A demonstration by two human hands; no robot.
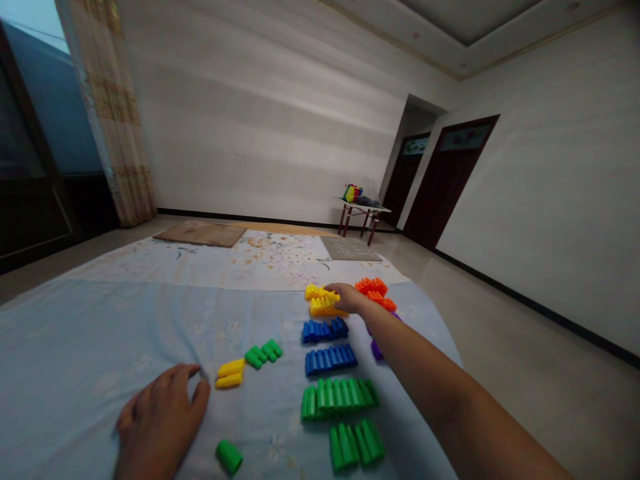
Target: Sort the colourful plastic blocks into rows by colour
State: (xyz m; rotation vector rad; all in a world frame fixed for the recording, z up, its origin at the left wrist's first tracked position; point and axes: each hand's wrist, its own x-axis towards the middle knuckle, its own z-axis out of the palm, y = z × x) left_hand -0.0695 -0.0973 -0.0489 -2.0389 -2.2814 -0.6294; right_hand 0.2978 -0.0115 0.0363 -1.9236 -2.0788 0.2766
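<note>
My right hand (350, 297) reaches far forward and rests on a cluster of yellow plastic pieces (323, 301), fingers curled over its right end; whether it grips one I cannot tell. Orange pieces (375, 292) lie just right of the hand. My left hand (163, 417) lies flat on the light blue sheet (100, 347), fingers slightly apart, holding nothing. Two loose yellow pieces (230, 374) sit just right of its fingertips, and a single green piece (229, 457) lies below them.
Two blue rows (327, 345), two green rows (345, 417), loose green pieces (263, 353) and purple pieces (377, 348) partly behind my forearm lie on the sheet. A small table (361, 212) stands by the far wall near dark doors. Mats lie beyond the sheet.
</note>
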